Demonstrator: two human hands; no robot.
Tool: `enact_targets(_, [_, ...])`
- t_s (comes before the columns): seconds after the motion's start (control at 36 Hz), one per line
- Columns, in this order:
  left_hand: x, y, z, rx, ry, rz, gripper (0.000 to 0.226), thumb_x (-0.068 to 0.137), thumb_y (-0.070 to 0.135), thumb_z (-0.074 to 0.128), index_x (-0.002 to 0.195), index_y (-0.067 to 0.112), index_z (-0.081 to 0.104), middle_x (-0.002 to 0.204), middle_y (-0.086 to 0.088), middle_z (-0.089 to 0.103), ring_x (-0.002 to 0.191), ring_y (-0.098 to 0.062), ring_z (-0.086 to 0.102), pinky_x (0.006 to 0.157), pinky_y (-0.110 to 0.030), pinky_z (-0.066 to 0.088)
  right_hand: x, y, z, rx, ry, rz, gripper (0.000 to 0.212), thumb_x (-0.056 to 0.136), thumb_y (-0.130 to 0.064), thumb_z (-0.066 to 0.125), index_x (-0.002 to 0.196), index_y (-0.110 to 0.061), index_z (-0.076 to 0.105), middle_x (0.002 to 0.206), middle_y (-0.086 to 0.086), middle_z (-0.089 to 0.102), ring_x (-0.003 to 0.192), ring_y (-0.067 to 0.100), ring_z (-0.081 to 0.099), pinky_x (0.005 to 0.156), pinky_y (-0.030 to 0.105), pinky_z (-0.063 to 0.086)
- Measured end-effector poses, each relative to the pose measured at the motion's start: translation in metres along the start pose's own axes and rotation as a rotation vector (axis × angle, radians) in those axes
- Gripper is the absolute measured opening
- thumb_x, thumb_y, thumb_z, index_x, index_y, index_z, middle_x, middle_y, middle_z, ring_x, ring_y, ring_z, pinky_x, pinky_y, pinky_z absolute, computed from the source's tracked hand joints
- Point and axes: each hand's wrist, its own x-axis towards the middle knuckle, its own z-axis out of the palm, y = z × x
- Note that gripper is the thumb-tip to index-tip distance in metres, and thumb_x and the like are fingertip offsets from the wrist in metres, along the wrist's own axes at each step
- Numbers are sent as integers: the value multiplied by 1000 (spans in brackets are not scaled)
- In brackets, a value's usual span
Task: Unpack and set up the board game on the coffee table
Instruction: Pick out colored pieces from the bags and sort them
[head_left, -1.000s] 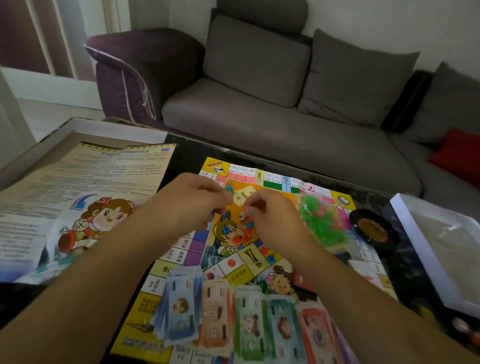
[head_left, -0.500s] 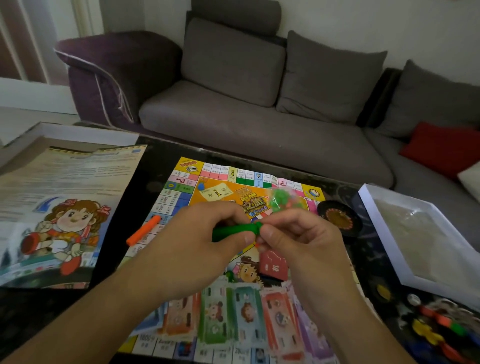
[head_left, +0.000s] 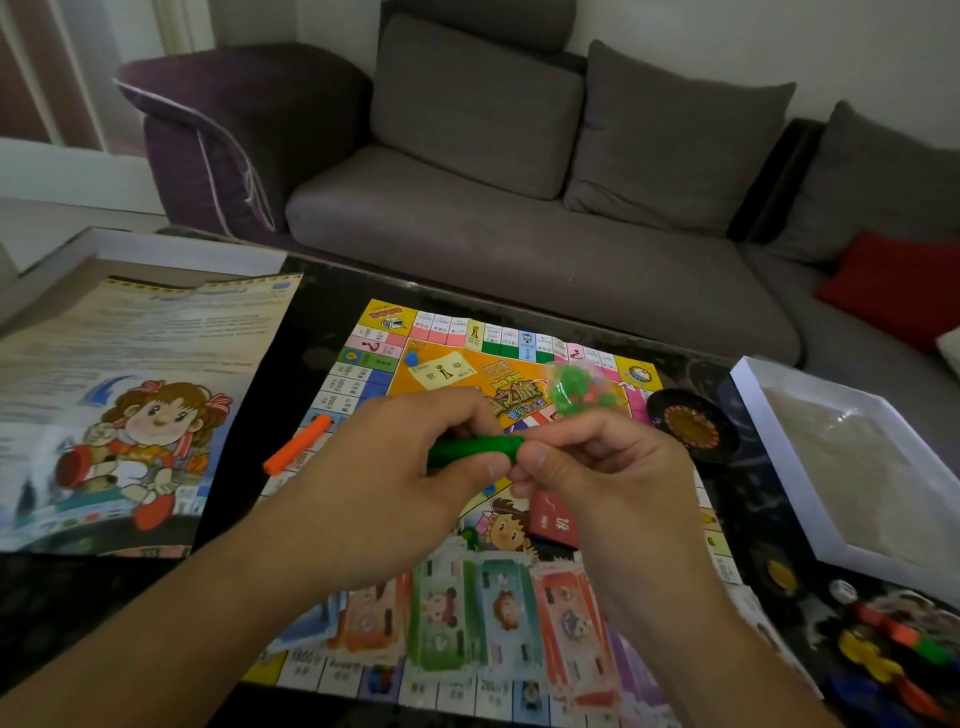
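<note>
The colourful game board (head_left: 467, 358) lies flat on the dark coffee table (head_left: 311, 312). Above its middle both hands hold a green plastic stick (head_left: 470, 451): my left hand (head_left: 395, 467) grips its left part, and my right hand (head_left: 587, 467) pinches its right end. An orange stick (head_left: 297, 451) lies on the board's left edge. A clear bag of green pieces (head_left: 579, 389) rests on the board beyond my right hand. Stacks of paper money (head_left: 467, 618) line the near edge, with a red card deck (head_left: 556, 519) above them.
A rules sheet (head_left: 119, 395) lies in the box lid at left. A black spinner disc (head_left: 691, 423) sits right of the board, beside the white box tray (head_left: 789, 467). Loose coloured pieces (head_left: 893, 649) and a die (head_left: 841, 590) lie at the near right. A grey sofa (head_left: 519, 228) stands behind.
A second ago my hands worked low over the board centre with no stick seen. Half a second ago they held the green stick, with the orange one on the board; little has moved since.
</note>
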Motion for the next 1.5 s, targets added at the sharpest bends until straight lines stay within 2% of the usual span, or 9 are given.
enact_targets(0.22, [-2,1,-1,-15,2,24,8,99,32,65,91,32,63,82,5,61,77,-15,58,71,-44,53,0,4,3,65,4,-13,13,73,-9,77,84,-4,79,74,18,74,64,24,71,64,26,59])
enact_targets(0.44, [-4,1,6,-31,36,-60,9,102,34,62,93,33,62,81,19,58,72,-3,53,60,-15,38,-6,12,20,145,127,5,10,70,-11,78,78,-15,81,79,11,76,68,21,69,68,27,60])
enact_targets(0.64, [2,4,11,-21,-6,-215,3,106,34,56,106,34,59,97,13,66,91,-5,64,84,-34,58,-6,14,16,-87,133,84,18,92,-12,75,86,-27,84,90,-1,79,75,23,72,71,37,64])
enact_targets(0.83, [14,-22,-7,203,176,-406,5,104,32,61,109,32,61,103,16,64,79,-1,60,62,-13,46,3,13,-1,-208,190,256,22,97,-14,72,86,-30,81,85,-6,77,74,26,72,74,41,63])
enact_targets(0.94, [18,-53,-23,347,246,-469,12,101,32,66,111,27,69,109,7,67,87,-6,58,71,-21,46,11,17,-14,-196,223,297,15,98,-14,71,89,-23,79,85,-3,76,65,5,68,54,23,56])
enact_targets(1.03, [21,-72,-27,435,253,-508,13,99,34,69,108,24,72,105,4,70,88,-10,61,79,-29,53,16,24,-19,-223,207,318,13,99,-14,70,91,-21,78,81,-11,76,69,7,69,53,20,51])
enact_targets(1.19, [20,-93,-24,702,203,-592,19,100,40,65,103,21,68,80,3,63,66,-11,59,60,-29,51,22,42,-19,-513,109,314,19,98,-16,69,87,-31,74,92,-11,70,77,13,70,69,33,64])
enact_targets(1.39, [15,-83,-16,886,127,-620,22,98,38,64,105,19,53,95,-1,58,86,-20,60,65,-30,48,29,61,-15,-922,-66,145,24,97,-4,63,101,-27,67,97,-13,67,87,-1,61,65,11,46])
enact_targets(1.5, [19,-74,-15,727,149,-576,19,100,37,61,109,21,55,97,2,58,81,-12,58,67,-30,51,40,72,-20,-1097,-66,104,20,97,-12,67,114,-22,70,113,-6,65,107,14,61,89,35,56])
